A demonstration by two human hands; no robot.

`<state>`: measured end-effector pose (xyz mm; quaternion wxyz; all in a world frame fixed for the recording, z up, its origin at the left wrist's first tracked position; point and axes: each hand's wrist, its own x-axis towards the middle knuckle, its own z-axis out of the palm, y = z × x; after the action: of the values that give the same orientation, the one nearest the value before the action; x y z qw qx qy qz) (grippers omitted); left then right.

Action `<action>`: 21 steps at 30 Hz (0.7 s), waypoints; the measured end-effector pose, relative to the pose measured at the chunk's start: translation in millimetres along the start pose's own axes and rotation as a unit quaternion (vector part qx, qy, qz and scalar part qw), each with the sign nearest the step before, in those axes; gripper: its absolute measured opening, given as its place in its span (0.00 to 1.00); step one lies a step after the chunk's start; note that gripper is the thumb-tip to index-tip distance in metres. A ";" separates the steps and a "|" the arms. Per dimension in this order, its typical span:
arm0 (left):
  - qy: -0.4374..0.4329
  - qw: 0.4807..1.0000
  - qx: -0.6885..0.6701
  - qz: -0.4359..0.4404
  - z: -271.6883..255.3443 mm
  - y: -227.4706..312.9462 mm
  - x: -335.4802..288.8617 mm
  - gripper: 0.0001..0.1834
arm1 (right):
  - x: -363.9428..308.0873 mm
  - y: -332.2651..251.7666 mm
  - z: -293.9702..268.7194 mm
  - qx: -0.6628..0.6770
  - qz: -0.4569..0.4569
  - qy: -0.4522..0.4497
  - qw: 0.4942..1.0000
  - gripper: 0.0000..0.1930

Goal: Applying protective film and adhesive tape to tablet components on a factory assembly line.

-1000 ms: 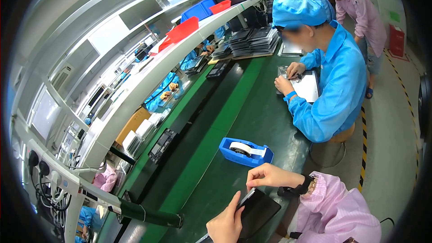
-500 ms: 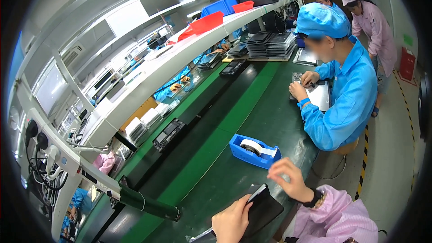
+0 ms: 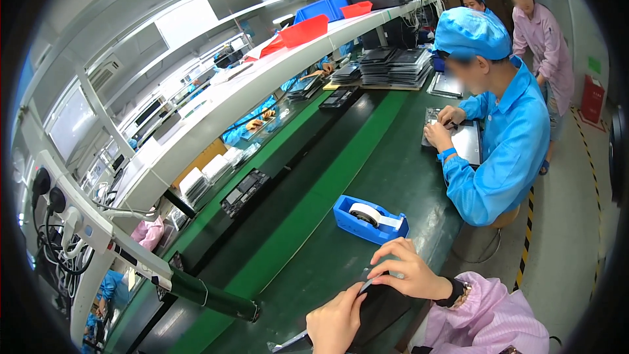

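A thin black flat panel (image 3: 385, 318) stands or lies at the near bench edge, partly behind my hands. My left hand (image 3: 335, 321) grips it at its left side, thumb on the upper corner. My right hand (image 3: 407, 272) has come to that same corner, with thumb and index finger closed on a thin greyish strip (image 3: 375, 280) along the panel's edge. Whether the strip is film or part of the panel I cannot tell. Just beyond my right hand stands a blue tape dispenser (image 3: 357, 221) with a white roll. Clear plastic film (image 3: 288, 342) shows beside my left hand.
A sunken black conveyor channel crosses the green bench (image 3: 314, 203), carrying dark device bodies (image 3: 245, 193). A green post (image 3: 223, 301) rises at left, under a white shelf. A co-worker in blue (image 3: 501, 131) works at the right edge, near stacked panels (image 3: 396, 67).
My right hand has moved down and left from the air onto the panel's upper corner, and its fingers have closed there. The panel has tipped lower. My left hand keeps its hold.
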<state>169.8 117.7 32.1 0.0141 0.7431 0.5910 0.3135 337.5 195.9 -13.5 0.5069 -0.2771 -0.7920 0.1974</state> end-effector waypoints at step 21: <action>0.030 0.994 0.082 0.061 -2.6 -10.4 -6.7 0.32 | -0.2 33.9 -20.8 0.730 0.179 -0.039 0.659 0.42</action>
<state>158.8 114.0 27.1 -0.0833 0.7667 0.5686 0.2862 364.7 222.5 -25.3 0.4698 0.0531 -0.3478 0.8096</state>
